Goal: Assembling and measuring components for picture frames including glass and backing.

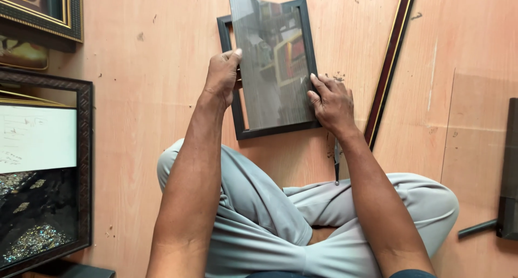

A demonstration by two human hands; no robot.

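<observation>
1. On the pale plywood floor (145, 127), in front of the person's crossed legs in grey trousers (259, 213), lies a small dark picture frame (237, 119). It's rectangular with a thin moulding, slightly tilted, and empty, so wood shows thru the opening at its left side.
2. Glass pane (275, 67) sits over the frame, rectangular, approx. same size. Its top edge sticks past the frame's top rail and it's skewed a bit vs. the frame. The surface is greyish and reflective, mirroring shelves and coloured objects, w/ faint streaks.
3. Left hand (221, 78) grips the pane's left edge: thumb on top of the glass, other fingers curled under and around it; back of hand faces the camera.
4. Right hand (332, 102) is at the pane's lower right edge, fingers (318, 86) close together, bent and pressing on the glass near the frame's right rail.
5. Just right of the frame lies a long strip of dark moulding (388, 67) w/ gold edge, running diagonally.
6. Far left: a larger ornate framed piece (43, 164) w/ glittery decoration, and a gilt frame (46, 8) at the top corner.
</observation>
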